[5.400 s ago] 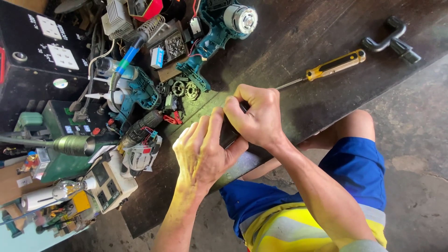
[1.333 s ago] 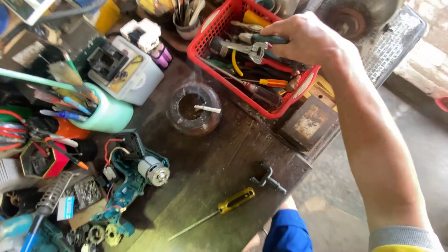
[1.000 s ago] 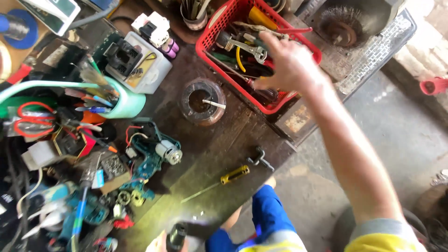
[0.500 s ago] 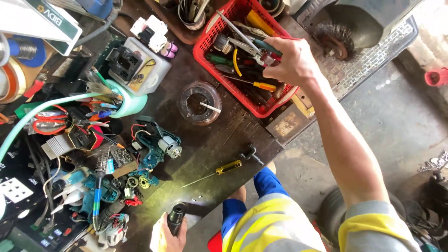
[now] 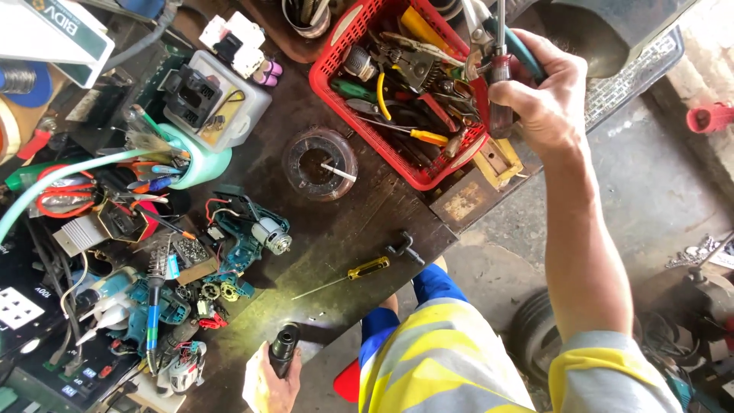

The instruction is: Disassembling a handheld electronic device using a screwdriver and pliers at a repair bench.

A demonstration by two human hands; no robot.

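My right hand (image 5: 539, 95) is raised over the right end of a red plastic basket (image 5: 344, 46) full of hand tools. It grips a screwdriver with a dark red handle (image 5: 500, 92), shaft pointing up, together with teal-handled pliers. My left hand (image 5: 269, 386) is at the bottom edge of the view, holding a black cylindrical part (image 5: 284, 348) and a white cloth near the bench's front edge. A yellow-handled screwdriver (image 5: 353, 273) lies on the dark bench between the two hands.
A dismantled teal power tool (image 5: 248, 233) with its motor and gears is spread on the bench's left. A round glass ashtray (image 5: 319, 163) sits mid-bench, a mint cup of pens (image 5: 200, 159) beside it. Cables, scissors and meters crowd the left. Concrete floor lies to the right.
The view swung from close work on the gears to the red basket. My right hand reached in and lifted out a dark red screwdriver and pliers; my left hand now holds the black part.
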